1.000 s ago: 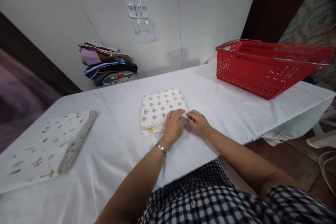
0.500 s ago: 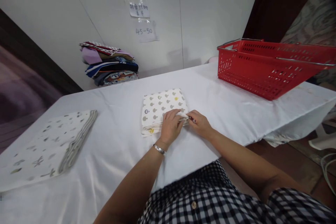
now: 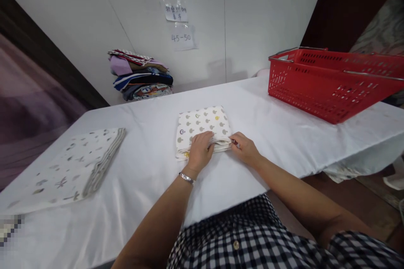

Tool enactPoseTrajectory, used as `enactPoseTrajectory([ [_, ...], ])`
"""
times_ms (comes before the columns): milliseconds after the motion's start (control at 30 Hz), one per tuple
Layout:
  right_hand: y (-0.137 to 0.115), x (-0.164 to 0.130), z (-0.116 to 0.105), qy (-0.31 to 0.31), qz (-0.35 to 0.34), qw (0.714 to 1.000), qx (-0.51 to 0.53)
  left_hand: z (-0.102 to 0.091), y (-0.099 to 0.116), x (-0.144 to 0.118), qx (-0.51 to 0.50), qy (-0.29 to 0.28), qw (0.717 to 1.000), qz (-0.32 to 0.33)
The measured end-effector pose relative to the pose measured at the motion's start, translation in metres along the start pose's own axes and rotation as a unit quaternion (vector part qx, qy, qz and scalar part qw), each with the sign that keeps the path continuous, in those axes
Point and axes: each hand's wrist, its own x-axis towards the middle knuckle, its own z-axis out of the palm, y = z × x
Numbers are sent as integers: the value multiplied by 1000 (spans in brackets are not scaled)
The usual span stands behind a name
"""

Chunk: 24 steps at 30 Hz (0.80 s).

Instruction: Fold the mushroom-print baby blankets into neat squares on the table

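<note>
A folded white cloth (image 3: pixel 203 122) with grey mushroom-like prints and a few yellow ones lies on the table in front of me. My left hand (image 3: pixel 200 149) grips its front edge near the middle, fingers on top and thumb at the layers. At the front right corner, my right hand (image 3: pixel 245 148) pinches the edge of the folded layers. Between the two hands the upper layers bulge slightly apart. My right fingertips are partly hidden by the curled hand.
A larger folded cloth with leaf prints (image 3: pixel 66 168) lies at the left. Behind, against the wall, stands a stack of folded fabrics (image 3: pixel 142 76). A red plastic basket (image 3: pixel 322 88) occupies the right end of the white-covered table (image 3: pixel 148 193). Handwritten paper signs (image 3: pixel 183 38) hang on the wall.
My left hand has slid slightly left along the front edge, away from my right hand, which keeps its pinch at the corner. The view has shifted a little to the left.
</note>
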Motion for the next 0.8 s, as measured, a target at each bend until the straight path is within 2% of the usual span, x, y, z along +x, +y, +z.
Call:
enactPoseTrajectory([
  [167,1,0,4,29,-42,997,-55,0,2,3,16,-38,999,5],
  [333,-1,3,10,50,-93,987,-123,3,5,10,78,-71,994,27],
  [533,5,6,7,40,-113,986,-117,2,5,12,96,-84,990,53],
  [800,5,4,5,25,-104,990,-96,-4,5,6,62,-112,992,-2],
])
